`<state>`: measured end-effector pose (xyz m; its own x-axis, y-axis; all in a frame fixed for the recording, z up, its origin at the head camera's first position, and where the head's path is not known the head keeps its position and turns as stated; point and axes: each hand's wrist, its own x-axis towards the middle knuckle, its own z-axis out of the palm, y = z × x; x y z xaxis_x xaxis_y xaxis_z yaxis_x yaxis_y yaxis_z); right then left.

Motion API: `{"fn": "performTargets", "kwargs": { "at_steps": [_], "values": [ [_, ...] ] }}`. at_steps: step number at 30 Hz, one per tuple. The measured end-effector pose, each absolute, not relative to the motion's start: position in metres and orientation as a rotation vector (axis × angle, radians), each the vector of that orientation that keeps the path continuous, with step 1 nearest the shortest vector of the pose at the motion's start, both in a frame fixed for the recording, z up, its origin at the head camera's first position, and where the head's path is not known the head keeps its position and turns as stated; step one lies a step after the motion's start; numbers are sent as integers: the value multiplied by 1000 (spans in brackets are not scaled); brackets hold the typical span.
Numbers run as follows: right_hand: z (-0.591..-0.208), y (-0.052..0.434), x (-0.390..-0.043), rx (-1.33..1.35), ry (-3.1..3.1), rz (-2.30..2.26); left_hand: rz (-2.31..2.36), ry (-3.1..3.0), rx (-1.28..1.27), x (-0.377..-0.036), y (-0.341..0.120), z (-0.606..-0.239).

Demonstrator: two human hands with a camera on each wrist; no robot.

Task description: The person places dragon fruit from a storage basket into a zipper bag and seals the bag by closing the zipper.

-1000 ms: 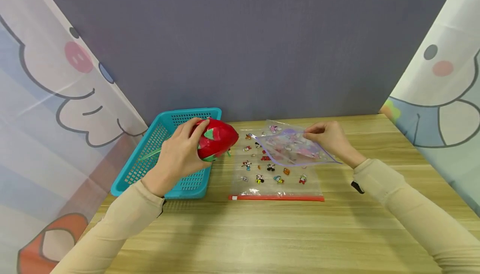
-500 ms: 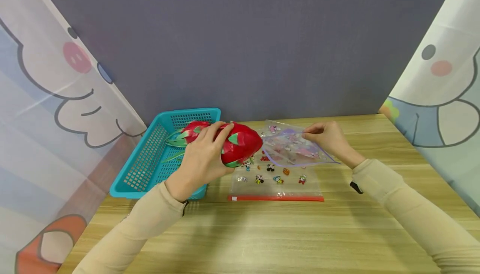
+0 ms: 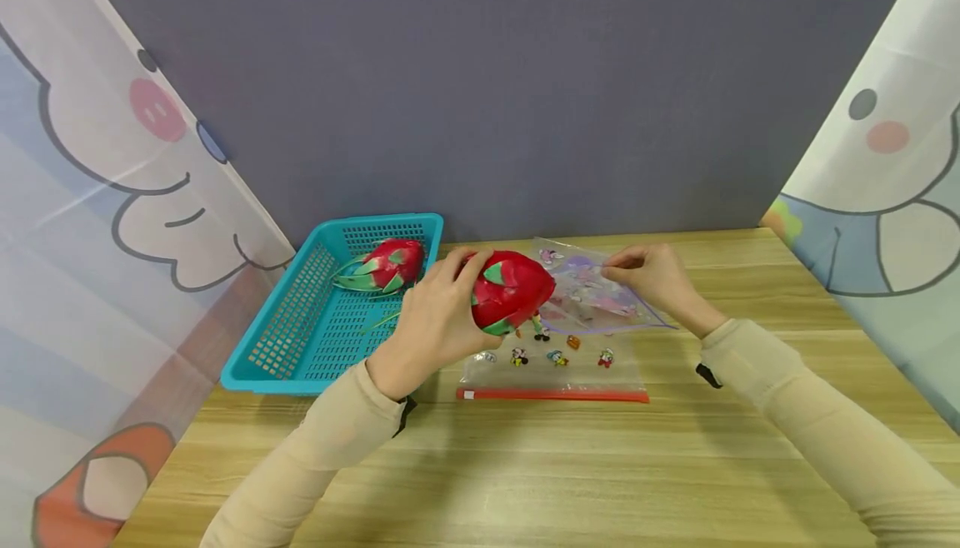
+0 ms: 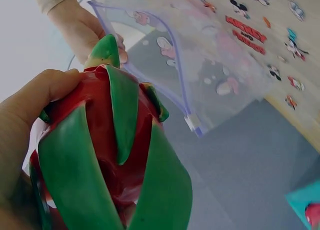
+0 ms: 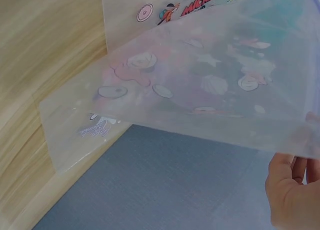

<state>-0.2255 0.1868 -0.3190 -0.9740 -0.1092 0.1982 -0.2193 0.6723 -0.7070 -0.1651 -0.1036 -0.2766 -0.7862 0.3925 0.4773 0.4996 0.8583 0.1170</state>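
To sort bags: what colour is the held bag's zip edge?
The zip edge is light purple, clearest in the left wrist view.

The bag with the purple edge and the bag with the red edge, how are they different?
The purple-edged bag is held up by the right hand, while the red-edged bag lies flat on the table. The purple-edged bag has soft pastel prints; the red-edged bag has bolder cartoon characters. Both are see-through.
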Motion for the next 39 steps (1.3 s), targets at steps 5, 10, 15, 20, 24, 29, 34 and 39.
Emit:
{"fn": "performTargets", "kwargs": {
  "at_steps": [5,10,15,20,24,29,34,39],
  "values": [
    [-319,183,-226,265,-2741,1188,-359,-2618,-651,-168,-94,-283],
    [-320,180,-226,268,-2736,1222,-401,-2634,-627,-172,-86,-288],
    [-321,177,-226,281,-2731,1250,-447,-2662,-607,-176,-79,-294],
    [-321,174,-225,274,-2744,1254,-464,-2651,-604,-180,-74,-303],
    [-320,171,-224,269,-2756,1241,-453,-2635,-615,-183,-71,-311],
    [-320,167,-224,245,-2762,1230,-453,-2620,-628,-184,-71,-317],
    [-321,166,-224,228,-2757,1227,-434,-2618,-668,-182,-69,-321],
    [-321,164,-226,235,-2759,1199,-396,-2606,-721,-181,-67,-323]
  ]
}}
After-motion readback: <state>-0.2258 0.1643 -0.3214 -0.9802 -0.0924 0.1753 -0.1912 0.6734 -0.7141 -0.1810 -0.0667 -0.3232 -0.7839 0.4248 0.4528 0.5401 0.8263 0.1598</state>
